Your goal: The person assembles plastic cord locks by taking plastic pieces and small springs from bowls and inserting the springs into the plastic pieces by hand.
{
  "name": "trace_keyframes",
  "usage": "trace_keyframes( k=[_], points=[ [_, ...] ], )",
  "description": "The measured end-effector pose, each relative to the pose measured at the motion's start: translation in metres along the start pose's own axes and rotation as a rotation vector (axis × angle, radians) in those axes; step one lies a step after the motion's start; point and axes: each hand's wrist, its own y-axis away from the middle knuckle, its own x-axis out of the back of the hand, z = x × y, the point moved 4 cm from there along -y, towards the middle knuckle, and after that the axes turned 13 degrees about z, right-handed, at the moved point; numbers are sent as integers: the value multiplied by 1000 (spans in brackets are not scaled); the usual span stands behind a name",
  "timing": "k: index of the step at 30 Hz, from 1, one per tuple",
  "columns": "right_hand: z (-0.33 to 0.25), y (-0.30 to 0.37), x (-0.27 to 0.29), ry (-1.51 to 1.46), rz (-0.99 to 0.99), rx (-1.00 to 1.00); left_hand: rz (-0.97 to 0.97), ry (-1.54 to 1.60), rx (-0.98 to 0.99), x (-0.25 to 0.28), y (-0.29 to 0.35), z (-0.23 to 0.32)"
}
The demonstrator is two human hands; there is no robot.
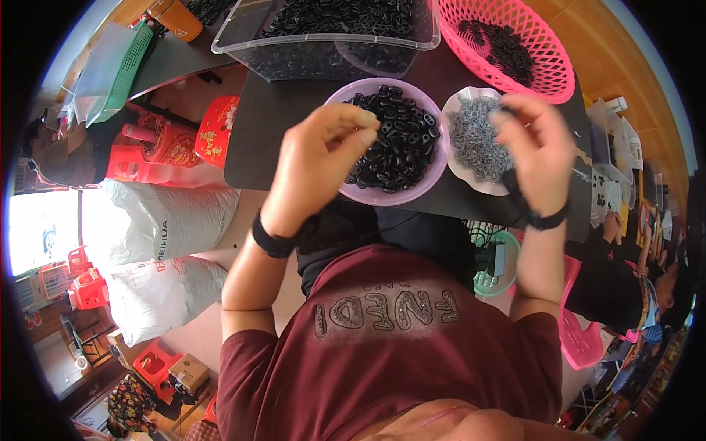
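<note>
My left hand [316,151] hovers over the left rim of a lilac bowl [441,156], its thumb and fingers pinched together. Whatever is between those fingertips is too small to name. Glossy black plastic pieces with holes [401,140] fill the bowl. Blurred by movement, my right hand [543,143] is above the right side of a white scalloped dish [457,173]. Its fingers are curled, with a dark bit at the tips that I cannot make out. Small grey metal pieces [478,140] are heaped in the dish.
Behind the bowl stands a clear plastic bin [323,59] of black pieces. A pink basket [555,73] with more black pieces sits at the far right of the dark table [254,140]. White sacks [162,220] lie at left. Other people [625,283] are at right.
</note>
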Motion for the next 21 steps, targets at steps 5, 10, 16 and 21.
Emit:
trace_keyframes(
  k=[5, 10, 16, 21],
  points=[
    [46, -77, 50, 367, 121, 92, -111, -388, -84, 6, -20, 9],
    [37, -71, 49, 446, 115, 253, -172, -620, -336, -11, -44, 4],
    [43, -16, 30, 505, -454, 71, -324, -801, -482, -40, -60, -6],
    [67, 12, 19, 554, -591, 176, -398, -915, -543, -52, -62, -9]
  ],
)
